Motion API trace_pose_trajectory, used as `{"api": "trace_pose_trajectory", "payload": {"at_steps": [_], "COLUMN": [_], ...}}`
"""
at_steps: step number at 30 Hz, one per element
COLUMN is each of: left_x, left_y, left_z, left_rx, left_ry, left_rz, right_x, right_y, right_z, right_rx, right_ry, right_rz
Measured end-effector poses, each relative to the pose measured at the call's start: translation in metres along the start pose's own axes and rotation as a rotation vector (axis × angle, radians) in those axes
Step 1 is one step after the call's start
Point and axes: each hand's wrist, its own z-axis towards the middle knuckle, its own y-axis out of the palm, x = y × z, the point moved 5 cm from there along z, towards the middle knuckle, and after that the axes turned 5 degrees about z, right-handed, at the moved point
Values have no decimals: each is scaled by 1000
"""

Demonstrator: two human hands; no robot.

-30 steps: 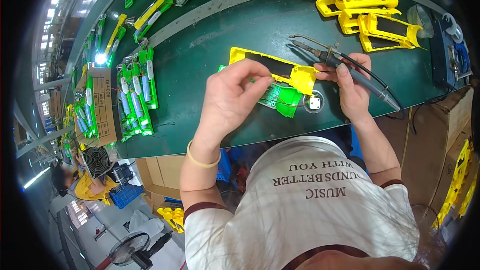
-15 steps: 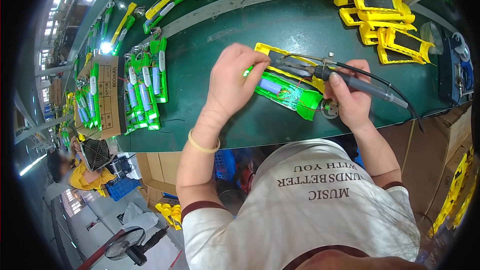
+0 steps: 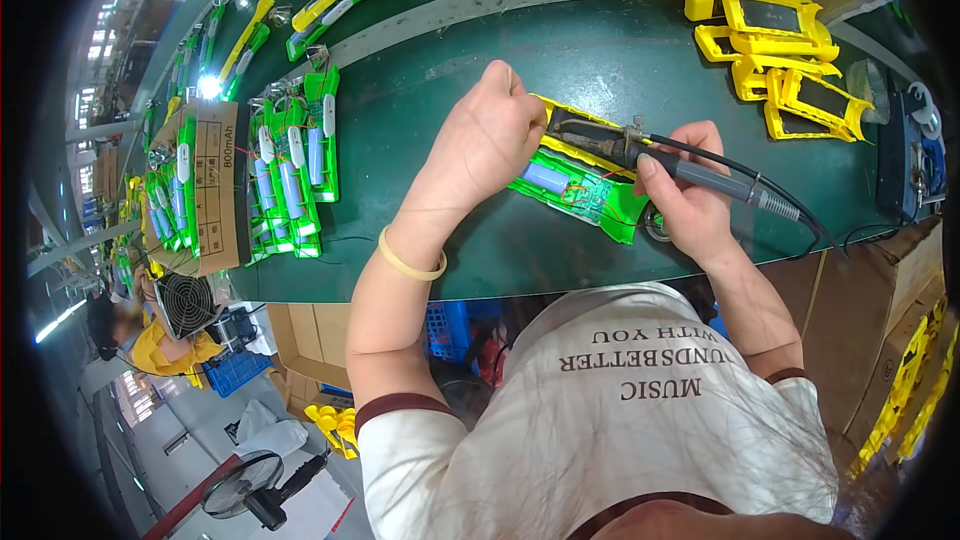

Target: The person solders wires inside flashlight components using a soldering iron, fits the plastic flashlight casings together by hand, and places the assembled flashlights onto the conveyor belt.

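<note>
My right hand [image 3: 695, 202] grips a grey soldering iron [image 3: 712, 176] whose metal tip points left over a yellow frame [image 3: 580, 153] with a dark panel. My left hand [image 3: 490, 135] is closed in a pinch at the frame's left end; what its fingertips hold, if anything, is hidden. In front of the frame lies an opened green casing [image 3: 622, 212] with a blue battery cell [image 3: 545, 178], thin wires and a green circuit board [image 3: 592, 197]. A round clear piece [image 3: 656, 227] lies partly covered below my right hand.
Yellow frames [image 3: 790, 40] are piled at the back right, beside a dark blue box-shaped device [image 3: 903, 155]. On the left stand green casings with cells [image 3: 290, 170] and a cardboard box [image 3: 217, 190]. The iron's black cable [image 3: 815, 225] runs right. Another person [image 3: 150, 335] is far left.
My left hand has risen a little and turned, its fingers now more hidden. The soldering iron in my right hand has shifted slightly left and lower.
</note>
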Motion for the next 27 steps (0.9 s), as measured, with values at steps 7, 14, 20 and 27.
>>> {"api": "trace_pose_trajectory", "payload": {"at_steps": [7, 14, 20, 27], "left_x": [0, 2, 6, 6], "left_y": [1, 1, -2, 1], "left_z": [2, 3, 4, 9], "left_rx": [-13, -52, -76, -109], "left_ry": [25, 24, 12, 16], "left_rz": [15, 44, 47, 39], "right_x": [1, -7, -33, -20], "right_y": [0, -2, -90, -148], "right_z": [2, 0, -18, -18], "right_rx": [4, -36, 226, 428], "right_ry": [0, 42, -425, -457], "right_rz": [-81, -8, 87, -60]}}
